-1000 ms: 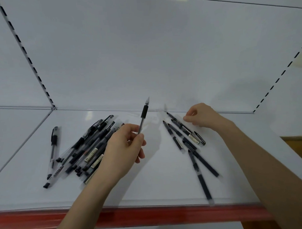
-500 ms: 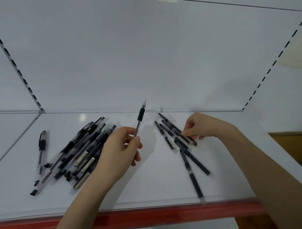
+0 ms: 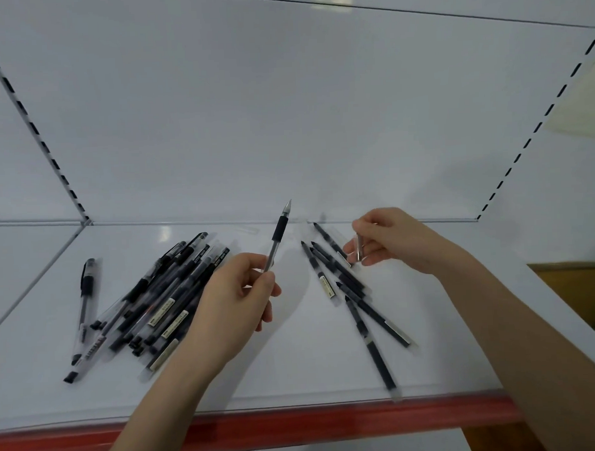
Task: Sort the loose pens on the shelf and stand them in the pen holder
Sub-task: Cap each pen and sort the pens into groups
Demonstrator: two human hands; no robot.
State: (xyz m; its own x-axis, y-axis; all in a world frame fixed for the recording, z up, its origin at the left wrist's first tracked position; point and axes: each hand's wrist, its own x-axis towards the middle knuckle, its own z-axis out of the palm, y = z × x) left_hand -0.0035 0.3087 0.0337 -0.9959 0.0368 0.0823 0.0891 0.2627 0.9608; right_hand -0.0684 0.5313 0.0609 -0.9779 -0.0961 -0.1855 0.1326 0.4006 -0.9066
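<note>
Shelf (image 3: 294, 370): white deck, red front lip. No pen holder in view.

Large heap (image 3: 157, 304) of pens lay at 9 o'clock from the left hand, with axes mostly running 7-to-1. A smaller group (image 3: 341, 277) lay at 8 o'clock from the right hand, fanned out, with axes near 11-to-5. A lone pen (image 3: 85, 293) lay apart at far left.

Left hand (image 3: 235, 305): thumb and fingers pinched the lower barrel of the uncapped pen (image 3: 278, 231), which was lifted off the deck between the two groups. Long axis ran 7-to-1, with the bare metal tip toward 1 o'clock and the black grip sleeve just below it.

Right hand (image 3: 394, 238): thumb and fingers pinched a small clear piece (image 3: 358, 246), held upright. Probably the cap, but not certain.

Judgement: the step in hand was recapping. It would go best with the cap mouth lined up on the pen's axis and pushed straight on. A firm pinch would stop the barrel swivelling.
</note>
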